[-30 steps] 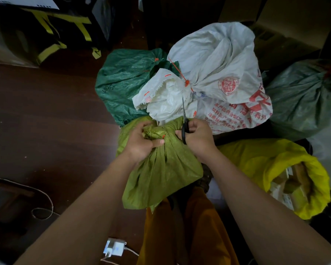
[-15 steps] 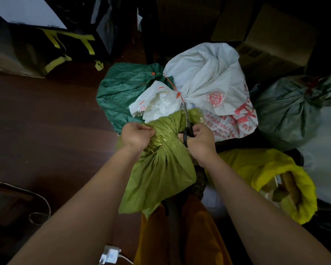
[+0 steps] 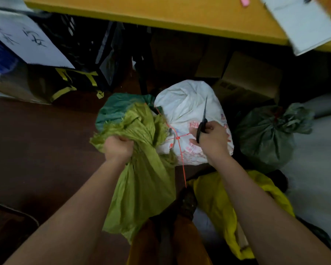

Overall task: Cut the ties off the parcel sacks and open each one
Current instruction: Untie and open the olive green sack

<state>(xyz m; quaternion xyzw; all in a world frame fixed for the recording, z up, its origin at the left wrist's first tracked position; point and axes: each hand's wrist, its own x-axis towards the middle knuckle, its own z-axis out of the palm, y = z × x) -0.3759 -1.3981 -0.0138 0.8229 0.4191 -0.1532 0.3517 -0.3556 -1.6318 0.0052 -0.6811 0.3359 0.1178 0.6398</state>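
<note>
**Olive sack gripped at the neck, scissors and red tie in the other hand**

A yellow desk (image 3: 180, 14) runs across the top of the view, with a white box (image 3: 302, 22) on its right end. Below it, on the dark wooden floor (image 3: 36, 150), the sacks crowd together. The olive-green sack (image 3: 141, 188) hangs in front of the person; its frayed mouth fans out above the left hand (image 3: 118, 148), whose fingers are curled tight round the bunched neck. Just behind it sits the white sack (image 3: 187, 106) with red print, a dark green sack (image 3: 115, 109) to its left, a grey-green tied sack (image 3: 266, 134) well to its right, and a bright yellow sack (image 3: 218, 203) near the person's legs. The right hand (image 3: 212, 140) holds black scissors (image 3: 203, 121), blades together and pointing away over the white sack; its fingers also pinch a thin red tie (image 3: 182, 159), which dangles down between the olive and white sacks.
</note>
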